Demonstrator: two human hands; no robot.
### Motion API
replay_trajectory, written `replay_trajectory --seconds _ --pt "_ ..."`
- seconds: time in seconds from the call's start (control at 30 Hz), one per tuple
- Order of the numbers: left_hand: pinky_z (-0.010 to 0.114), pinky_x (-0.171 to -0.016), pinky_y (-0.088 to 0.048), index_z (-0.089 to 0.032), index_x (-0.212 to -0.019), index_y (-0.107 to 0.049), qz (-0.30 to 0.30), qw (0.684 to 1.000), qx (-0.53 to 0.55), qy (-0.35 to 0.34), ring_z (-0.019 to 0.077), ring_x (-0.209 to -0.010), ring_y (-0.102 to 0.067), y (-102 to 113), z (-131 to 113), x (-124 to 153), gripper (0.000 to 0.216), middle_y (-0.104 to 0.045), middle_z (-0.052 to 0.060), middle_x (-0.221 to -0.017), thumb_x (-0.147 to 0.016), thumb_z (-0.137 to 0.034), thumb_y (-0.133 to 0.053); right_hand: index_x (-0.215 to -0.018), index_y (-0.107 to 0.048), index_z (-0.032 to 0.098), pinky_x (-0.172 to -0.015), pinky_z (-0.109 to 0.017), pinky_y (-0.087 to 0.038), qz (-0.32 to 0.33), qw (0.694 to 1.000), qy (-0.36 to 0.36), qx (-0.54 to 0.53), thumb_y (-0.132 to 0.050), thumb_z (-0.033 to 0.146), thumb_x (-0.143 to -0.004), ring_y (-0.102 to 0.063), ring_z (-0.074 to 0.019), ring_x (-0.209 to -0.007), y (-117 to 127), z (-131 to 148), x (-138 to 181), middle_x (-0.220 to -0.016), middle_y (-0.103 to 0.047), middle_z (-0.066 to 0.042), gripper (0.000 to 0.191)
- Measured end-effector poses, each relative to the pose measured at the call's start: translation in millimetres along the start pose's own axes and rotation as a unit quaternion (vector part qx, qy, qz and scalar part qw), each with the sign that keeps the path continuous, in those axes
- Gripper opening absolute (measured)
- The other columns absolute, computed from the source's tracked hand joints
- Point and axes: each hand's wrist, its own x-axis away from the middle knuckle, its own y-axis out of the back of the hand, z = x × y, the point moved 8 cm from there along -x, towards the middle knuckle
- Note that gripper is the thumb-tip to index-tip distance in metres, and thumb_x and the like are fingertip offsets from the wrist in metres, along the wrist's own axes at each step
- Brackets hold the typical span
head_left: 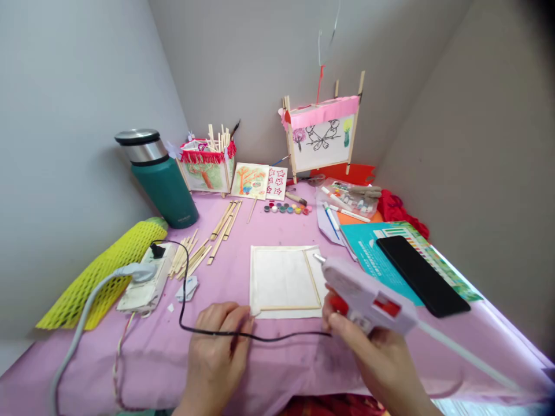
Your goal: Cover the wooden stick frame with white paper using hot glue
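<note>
My right hand [381, 361] grips a white hot glue gun [364, 292] with a red trigger; its nozzle points at the right edge of a white paper square framed with thin wooden sticks [284, 280]. My left hand [219, 352] rests on the pink tablecloth, its fingertips pressing the lower left corner of that frame. The gun's black cord [208, 329] runs across the cloth under my left hand to a power strip [145, 280].
Loose wooden sticks [217, 231] lie left of centre. A green thermos [160, 179], yellow foam netting [104, 271], two paper lanterns [323, 136], small paint pots [288, 208], a bag of pens [349, 199] and a black phone [420, 274] on booklets ring the table.
</note>
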Motion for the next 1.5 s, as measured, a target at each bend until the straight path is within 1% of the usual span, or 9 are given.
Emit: replay_trajectory --seconds 0.13,0.23,0.33,0.4,0.53,0.8,1.0,1.2,1.5 --pt "0.039 -0.076 -0.042 -0.017 -0.107 -0.06 0.012 0.999 -0.021 -0.034 0.0206 -0.084 -0.053 -2 -6 2 0.024 -0.059 0.007 -0.092 -0.084 -0.011 -0.06 -0.11 -0.061 0.021 -0.05 -0.026 -0.04 0.164 0.972 -0.137 -0.098 -0.064 0.048 -0.082 -0.052 -0.0126 -0.052 -40 -22 20 -0.066 -0.055 0.001 0.039" --pt "0.038 -0.073 -0.04 -0.018 -0.117 -0.059 0.026 0.998 -0.037 -0.054 0.0201 -0.082 -0.051 -4 -10 3 0.034 -0.058 0.007 -0.091 -0.084 -0.01 -0.059 -0.109 -0.06 0.017 -0.054 -0.026 -0.043 0.164 0.965 -0.193 -0.069 -0.065 0.049 -0.081 -0.055 -0.0114 -0.052 -46 -29 25 -0.066 -0.055 0.002 0.043" --pt "0.038 -0.073 -0.039 -0.02 -0.116 -0.061 0.03 0.997 -0.037 -0.058 0.0201 -0.081 -0.051 -4 -10 3 0.033 -0.058 0.007 -0.091 -0.085 -0.011 -0.06 -0.106 -0.06 0.016 -0.059 -0.027 -0.047 0.162 0.957 -0.239 0.005 -0.064 0.053 -0.08 -0.058 -0.012 -0.055 -46 -40 26 -0.07 -0.059 0.001 0.045" --pt "0.039 -0.073 -0.039 -0.019 -0.113 -0.063 0.029 0.997 -0.033 -0.058 0.0204 -0.082 -0.05 -4 -10 3 0.031 -0.057 0.008 -0.092 -0.084 -0.01 -0.06 -0.098 -0.059 0.015 -0.057 -0.027 -0.048 0.186 0.948 -0.257 0.042 -0.06 0.056 -0.082 -0.058 -0.0116 -0.053 -49 -48 26 -0.071 -0.061 0.0 0.044" --pt "0.039 -0.074 -0.039 -0.018 -0.111 -0.064 0.022 0.998 -0.025 -0.056 0.0205 -0.082 -0.05 -2 -10 3 0.029 -0.058 0.008 -0.091 -0.083 -0.008 -0.061 -0.083 -0.055 0.015 -0.049 -0.024 -0.045 0.237 0.93 -0.272 0.064 -0.05 0.062 -0.086 -0.054 -0.0105 -0.047 -59 -60 28 -0.061 -0.062 0.0 0.047" --pt "0.038 -0.078 -0.041 -0.017 -0.095 -0.06 -0.002 1.0 0.011 0.02 0.0195 -0.084 -0.053 -2 2 1 0.014 -0.06 0.006 -0.09 -0.083 -0.011 -0.062 -0.08 -0.053 0.014 -0.044 -0.018 -0.042 0.237 0.927 -0.289 0.04 -0.047 0.056 -0.09 -0.051 -0.0069 -0.041 -70 -51 24 -0.053 -0.06 0.002 0.043" --pt "0.037 -0.076 -0.04 -0.019 -0.09 -0.059 0.001 0.999 0.002 0.041 0.0195 -0.082 -0.054 -5 4 -3 0.01 -0.06 0.004 -0.087 -0.084 -0.011 -0.06 -0.09 -0.051 0.014 -0.039 -0.017 -0.039 0.224 0.925 -0.305 0.033 -0.047 0.055 -0.09 -0.055 -0.0071 -0.042 -71 -59 25 -0.071 -0.069 -0.003 0.041" --pt "0.037 -0.075 -0.04 -0.019 -0.087 -0.059 -0.002 0.999 0.006 0.044 0.0193 -0.08 -0.053 -5 3 -3 0.009 -0.06 0.004 -0.085 -0.085 -0.011 -0.06 -0.088 -0.056 0.015 -0.04 -0.018 -0.037 0.226 0.926 -0.3 0.045 -0.046 0.059 -0.089 -0.053 -0.0073 -0.042 -70 -65 26 -0.074 -0.07 -0.006 0.045" --pt "0.037 -0.074 -0.04 -0.019 -0.086 -0.06 -0.002 0.999 0.003 0.049 0.0198 -0.079 -0.053 -4 3 -2 0.008 -0.06 0.005 -0.085 -0.085 -0.011 -0.059 -0.079 -0.059 0.014 -0.039 -0.018 -0.038 0.237 0.925 -0.292 0.057 -0.043 0.058 -0.091 -0.05 -0.0083 -0.039 -72 -67 26 -0.053 -0.062 -0.002 0.048"
